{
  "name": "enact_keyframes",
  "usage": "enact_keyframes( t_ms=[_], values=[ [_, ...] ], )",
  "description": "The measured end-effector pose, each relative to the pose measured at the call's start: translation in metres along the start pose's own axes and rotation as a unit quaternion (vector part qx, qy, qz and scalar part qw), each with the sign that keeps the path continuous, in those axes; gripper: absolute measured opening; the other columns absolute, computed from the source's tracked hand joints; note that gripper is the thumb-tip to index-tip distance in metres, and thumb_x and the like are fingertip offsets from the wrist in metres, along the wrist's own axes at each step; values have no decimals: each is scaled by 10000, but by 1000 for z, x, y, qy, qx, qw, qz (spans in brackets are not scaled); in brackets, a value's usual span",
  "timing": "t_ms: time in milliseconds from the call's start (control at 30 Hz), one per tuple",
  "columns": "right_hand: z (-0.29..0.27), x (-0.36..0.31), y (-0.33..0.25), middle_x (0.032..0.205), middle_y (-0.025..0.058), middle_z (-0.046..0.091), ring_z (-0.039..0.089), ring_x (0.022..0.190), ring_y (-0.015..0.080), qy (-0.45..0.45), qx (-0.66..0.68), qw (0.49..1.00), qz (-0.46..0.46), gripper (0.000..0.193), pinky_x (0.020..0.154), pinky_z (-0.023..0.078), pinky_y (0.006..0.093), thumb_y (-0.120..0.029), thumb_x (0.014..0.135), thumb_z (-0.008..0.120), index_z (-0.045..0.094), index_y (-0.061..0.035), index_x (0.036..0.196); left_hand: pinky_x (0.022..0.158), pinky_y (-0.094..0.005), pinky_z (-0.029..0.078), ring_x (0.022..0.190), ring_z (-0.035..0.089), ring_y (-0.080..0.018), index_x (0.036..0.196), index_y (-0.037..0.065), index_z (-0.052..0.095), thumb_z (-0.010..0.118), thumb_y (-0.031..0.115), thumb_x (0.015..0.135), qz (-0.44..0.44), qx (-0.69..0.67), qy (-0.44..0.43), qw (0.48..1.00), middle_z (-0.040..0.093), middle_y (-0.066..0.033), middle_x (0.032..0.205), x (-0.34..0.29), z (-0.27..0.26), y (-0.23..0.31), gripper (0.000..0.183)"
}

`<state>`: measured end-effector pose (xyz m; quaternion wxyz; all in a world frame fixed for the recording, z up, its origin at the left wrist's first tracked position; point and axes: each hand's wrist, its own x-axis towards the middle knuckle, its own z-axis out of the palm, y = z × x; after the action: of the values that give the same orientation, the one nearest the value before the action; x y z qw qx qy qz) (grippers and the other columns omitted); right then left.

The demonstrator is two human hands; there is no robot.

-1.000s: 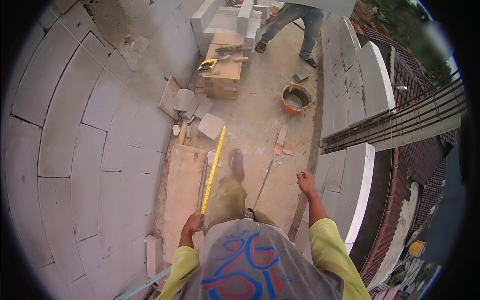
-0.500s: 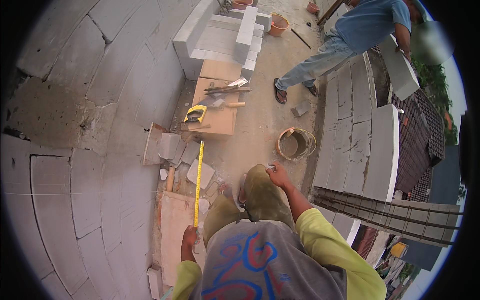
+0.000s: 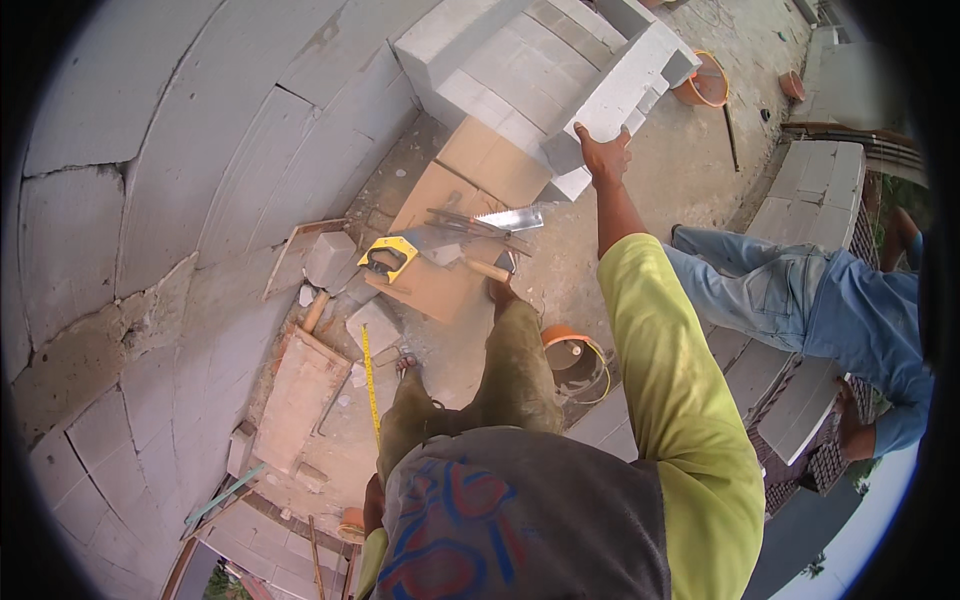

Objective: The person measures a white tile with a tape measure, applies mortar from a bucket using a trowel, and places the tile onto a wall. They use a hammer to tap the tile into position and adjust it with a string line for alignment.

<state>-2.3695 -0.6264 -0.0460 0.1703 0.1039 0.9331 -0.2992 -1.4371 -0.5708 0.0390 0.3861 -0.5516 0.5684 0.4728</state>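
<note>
My right hand (image 3: 606, 158) reaches forward with its fingers spread against the near end of a long white-grey lightweight concrete block (image 3: 630, 85). That block lies on a stack of similar blocks. Low beside my left thigh, my left hand (image 3: 373, 503) is largely hidden by my shirt. The yellow blade of a tape measure (image 3: 369, 380) extends forward from it, and the case is not visible. Ahead of my feet, a handsaw with a yellow handle (image 3: 388, 258) and other tools rest on tan boards (image 3: 440, 290).
A co-worker in blue (image 3: 790, 290) bends at the right, a hand by a pale block (image 3: 800, 410). A mortar bucket (image 3: 575, 360) stands by my right leg; an orange bucket (image 3: 705, 80) is farther off. Block walls (image 3: 250, 180) rise left. Broken pieces (image 3: 375, 325) litter the ground.
My right hand has gone from my knee to the long block. I have stepped forward and my view has turned. The tape moved with my left hand. The co-worker now bends lower.
</note>
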Motion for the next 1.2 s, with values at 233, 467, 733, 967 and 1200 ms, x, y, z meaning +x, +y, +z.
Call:
enact_keyframes(
  t_ms=[233,467,733,967,1200],
  values=[
    [39,121,-70,1634,429,278,345,1523,575,24,-134,981,136,1481,1206,400,680,-643,690,946,16,-291,1788,861,-568,588,1190,728,-353,1303,-4,676,581,260,1050,-82,-3,50,995,719,-266,1279,-121,55,42,378],
    [25,141,-50,1708,416,77,270,1515,592,-6,-90,993,77,1388,1217,366,624,-448,681,933,87,-299,1771,667,-511,608,914,756,-306,1296,42,711,601,347,1044,-291,-319,37,901,746,-172,1162,-107,90,123,411],
    [-150,149,21,1420,231,653,657,1208,351,-172,1,978,-115,1156,1085,515,432,-293,729,845,331,3,1721,563,-435,595,721,711,-218,1143,172,664,606,414,1057,-364,-478,7,799,672,-41,968,-69,90,55,263],
    [-252,-160,55,1466,272,620,625,1274,446,-171,-261,881,-356,1089,1159,480,500,-136,644,765,478,-135,1695,649,-412,597,726,677,-208,1155,208,681,650,423,1043,-220,-542,-32,811,652,-26,924,27,66,-73,244],
    [-228,-547,35,1374,181,607,632,1271,449,-241,-439,788,-358,1140,1116,534,539,68,561,784,537,-191,1643,711,-408,568,753,635,-177,1179,213,679,660,383,1039,-122,-509,-16,852,631,10,902,127,-13,-270,222]
  ],
)
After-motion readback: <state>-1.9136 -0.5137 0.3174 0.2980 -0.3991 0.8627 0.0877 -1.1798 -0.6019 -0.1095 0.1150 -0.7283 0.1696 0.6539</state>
